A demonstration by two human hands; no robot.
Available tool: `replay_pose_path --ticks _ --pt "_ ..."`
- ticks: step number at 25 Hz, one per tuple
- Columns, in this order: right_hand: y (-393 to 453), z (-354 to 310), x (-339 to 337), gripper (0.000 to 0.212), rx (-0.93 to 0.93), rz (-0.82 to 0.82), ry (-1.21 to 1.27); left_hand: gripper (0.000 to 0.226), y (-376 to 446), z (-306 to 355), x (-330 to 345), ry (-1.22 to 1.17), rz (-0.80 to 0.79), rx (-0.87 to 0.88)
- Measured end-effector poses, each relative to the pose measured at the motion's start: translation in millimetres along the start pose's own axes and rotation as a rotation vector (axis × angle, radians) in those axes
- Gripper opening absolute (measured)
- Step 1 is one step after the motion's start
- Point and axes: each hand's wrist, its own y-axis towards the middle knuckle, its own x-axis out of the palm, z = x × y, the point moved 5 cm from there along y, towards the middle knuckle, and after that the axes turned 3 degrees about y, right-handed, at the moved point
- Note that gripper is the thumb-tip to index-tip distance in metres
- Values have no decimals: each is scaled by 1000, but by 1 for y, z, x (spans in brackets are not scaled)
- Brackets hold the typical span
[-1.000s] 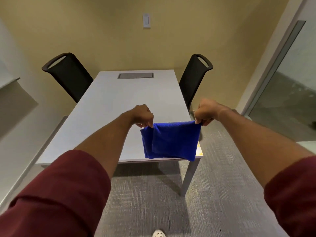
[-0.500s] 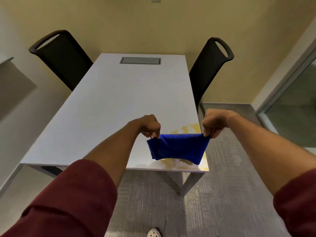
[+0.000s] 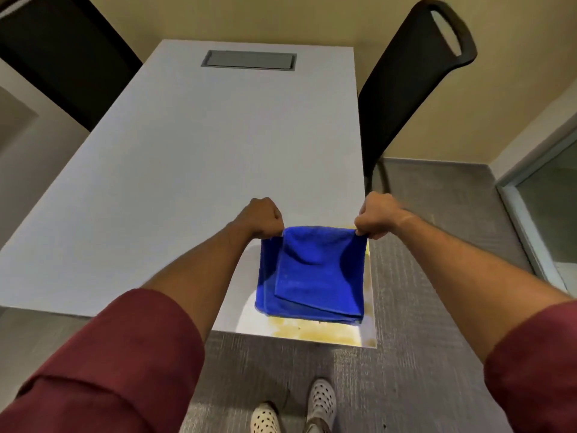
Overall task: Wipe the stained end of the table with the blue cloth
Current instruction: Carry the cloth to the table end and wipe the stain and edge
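- The blue cloth (image 3: 312, 273), folded into layers, hangs from its top edge over the near right corner of the table (image 3: 187, 182); whether its lower edge rests on the surface or hangs just above it cannot be told.
- The yellow stain (image 3: 327, 332) shows below the cloth along the near edge, and as a thin strip at the cloth's right side, so the cloth covers most of the soiled patch.
- The left hand (image 3: 260, 218) is clamped on the cloth's top left corner, the right hand (image 3: 376, 218) on its top right corner; the stretched top edge runs left to right, parallel to the table's near edge.
- The stain lies below and toward the person from both hands; the right hand is nearer the table's right edge.
- Judgement: the next move is to lower the cloth flat and press it down.
- Two table edges meet just beside the stain, so strokes toward the right or near side could push residue onto the carpet (image 3: 421, 354).
- Open tabletop extends left and away; a black chair (image 3: 406, 89) stands beside the right edge, well apart from the cloth.
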Motion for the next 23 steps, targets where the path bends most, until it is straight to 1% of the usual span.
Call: replay_pose_path --ticks 3,4,6,8,11,14,16,18,23 --pt "30 5 6 19 -70 129 -15 22 24 -11 10 -61 120 -46" --pt "36 8 9 23 -81 160 0 28 27 -15 13 -50 144 -60" --pt "37 11 22 34 -102 187 -7 43 26 -27 21 21 164 -80" --pt "31 7 43 49 -148 193 -30 52 20 -39 29 114 184 -86" --pt "13 -14 93 67 -319 201 -117 58 4 -65 47 232 226 -89" --pt "1 -40 149 81 -478 225 -203 63 -3 -101 65 287 255 -85" --pt "0 -55 179 85 -553 231 -259 65 -2 -119 72 311 316 -32" --pt "6 -64 199 84 -600 235 -307 65 3 -127 76 306 382 25" --pt "23 -69 217 79 -608 204 -393 62 12 -144 94 327 406 44"
